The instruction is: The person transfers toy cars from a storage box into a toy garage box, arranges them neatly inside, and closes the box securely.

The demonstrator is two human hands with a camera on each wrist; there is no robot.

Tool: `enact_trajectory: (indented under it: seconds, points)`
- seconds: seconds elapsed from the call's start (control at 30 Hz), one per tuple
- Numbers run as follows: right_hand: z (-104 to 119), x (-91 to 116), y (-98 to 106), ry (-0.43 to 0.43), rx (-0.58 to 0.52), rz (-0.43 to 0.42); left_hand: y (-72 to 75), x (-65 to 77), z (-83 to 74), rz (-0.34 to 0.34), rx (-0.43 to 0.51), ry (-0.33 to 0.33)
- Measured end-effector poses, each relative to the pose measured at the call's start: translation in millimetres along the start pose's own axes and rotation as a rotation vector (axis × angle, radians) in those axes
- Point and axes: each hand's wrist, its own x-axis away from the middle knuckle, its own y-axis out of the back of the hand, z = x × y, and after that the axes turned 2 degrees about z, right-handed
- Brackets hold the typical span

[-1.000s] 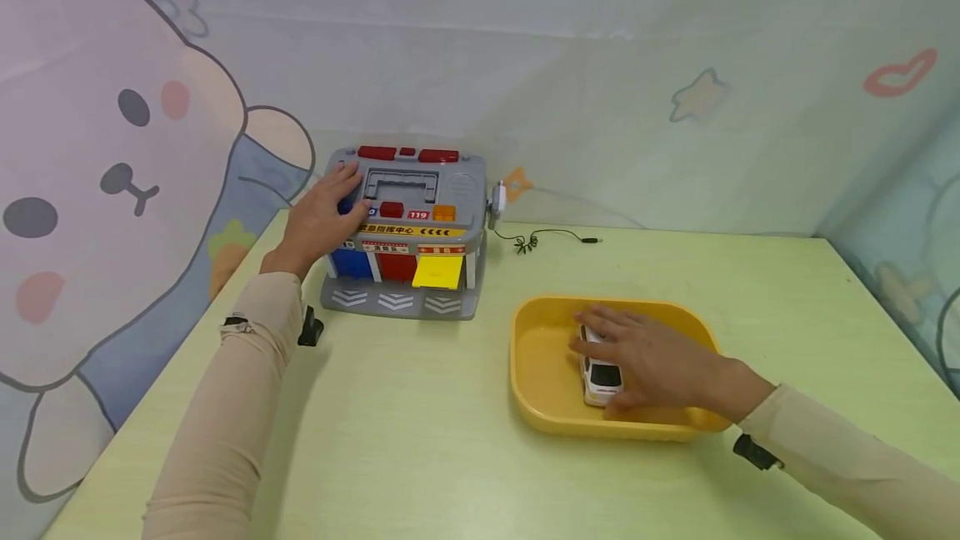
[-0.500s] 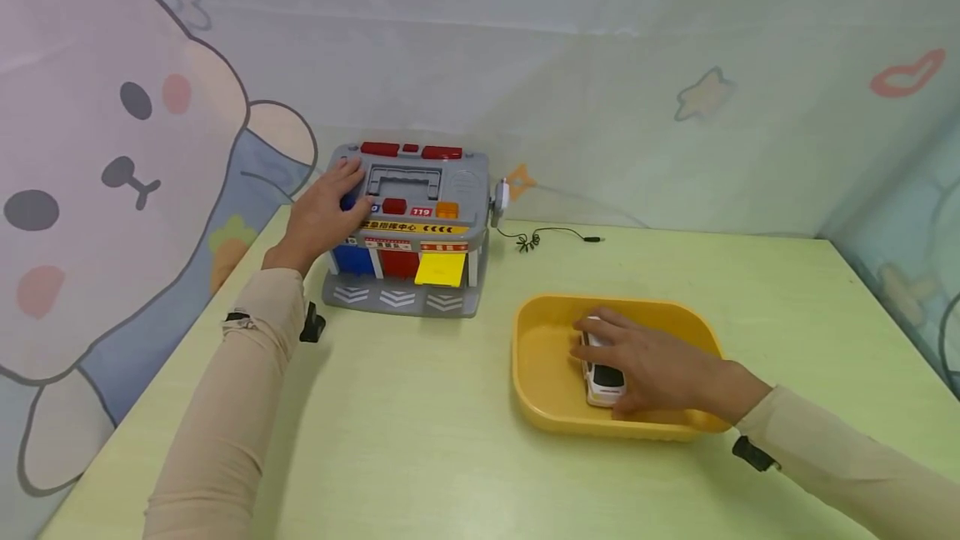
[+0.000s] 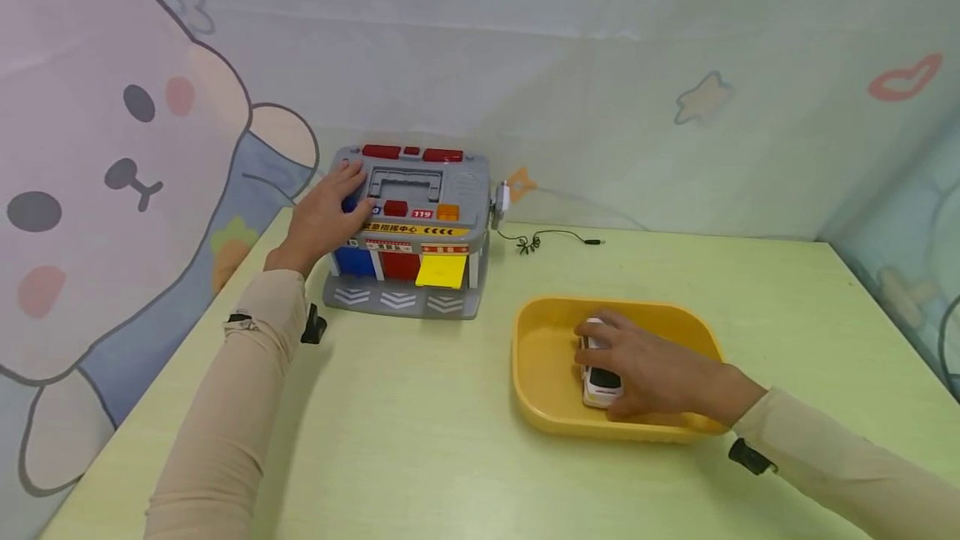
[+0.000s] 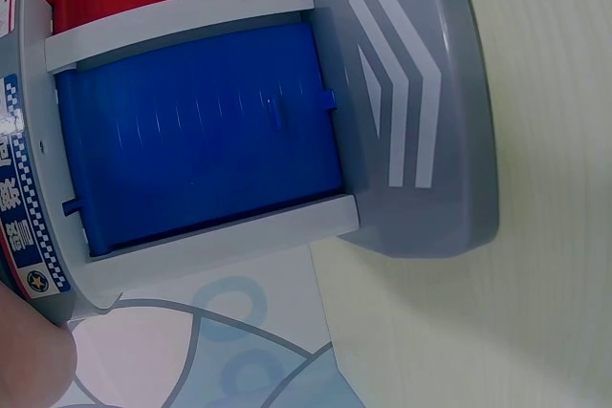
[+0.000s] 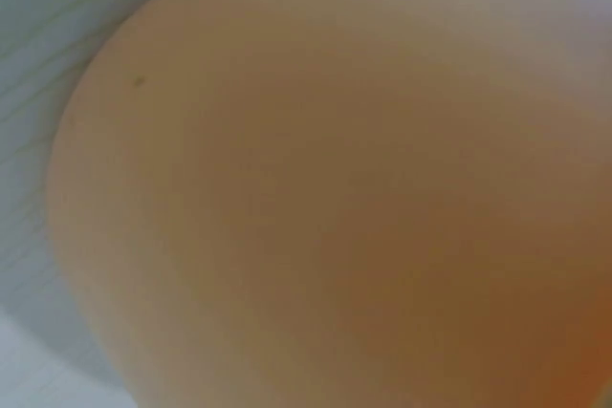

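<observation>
A grey toy garage stands at the back left, with red and orange buttons on its roof. My left hand rests on the roof's left part, fingers spread over it. Close up in the left wrist view are the garage's blue door, which is down, and a bit of skin at the lower left corner. Inside the yellow tray, my right hand holds a white toy car with a dark window, fingers across its top and thumb at its near end. Skin fills most of the right wrist view.
The garage's yellow door is tilted up and sticks out at the front. A crank juts from its right side. Behind the tray a thin black cable lies on the pale table, near the printed cloth backdrop.
The right hand's fingers have drawn in and closed about the toy car inside the tray. The left hand stays on the garage roof.
</observation>
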Motion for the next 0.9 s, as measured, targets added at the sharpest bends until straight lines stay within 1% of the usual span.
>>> enact_trajectory:
  seconds: [0.2, 0.47, 0.73, 0.9]
  points:
    - [-1, -1, 1, 0.006, -0.002, -0.005, -0.2, -2.1, 0.6, -0.007, 0.003, -0.009]
    - [-2, 1, 7, -0.027, -0.027, 0.041, -1.0, -3.2, 2.3, -0.006, 0.004, -0.015]
    - [-1, 1, 7, -0.046, -0.071, 0.033, -1.4, -2.0, 2.2, 0.000, -0.013, -0.006]
    - [2, -2, 18, -0.048, -0.092, 0.018, -2.0, -1.2, 3.2, -0.003, -0.022, 0.000]
